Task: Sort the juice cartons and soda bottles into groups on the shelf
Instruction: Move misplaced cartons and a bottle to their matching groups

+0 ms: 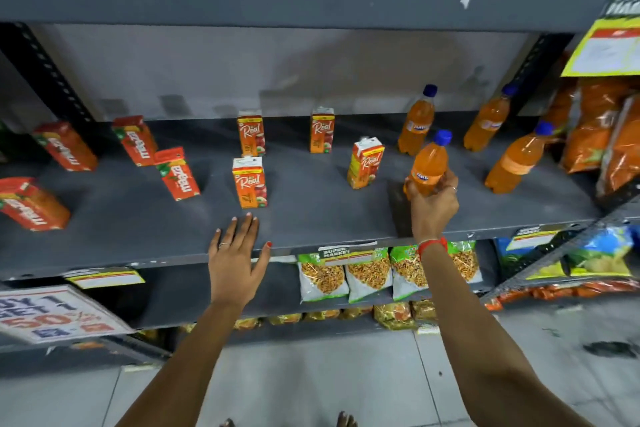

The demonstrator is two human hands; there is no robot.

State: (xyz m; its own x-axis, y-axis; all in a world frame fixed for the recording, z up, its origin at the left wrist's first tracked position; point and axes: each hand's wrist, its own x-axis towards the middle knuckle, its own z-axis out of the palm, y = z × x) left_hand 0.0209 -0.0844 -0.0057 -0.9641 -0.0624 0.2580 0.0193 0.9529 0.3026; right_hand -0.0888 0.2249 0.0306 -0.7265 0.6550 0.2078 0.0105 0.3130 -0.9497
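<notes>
Gripping soda bottle [428, 166]: right hand [433, 208]; left hand [235, 253] apart, empty.

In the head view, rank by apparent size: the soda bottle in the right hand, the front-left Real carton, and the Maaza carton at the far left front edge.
1. Maaza carton at the far left, though wide-angle stretch and nearness may inflate it.
2 and 3. Soda bottle held by the right hand and the front-left Real carton look too alike to rank.
</notes>
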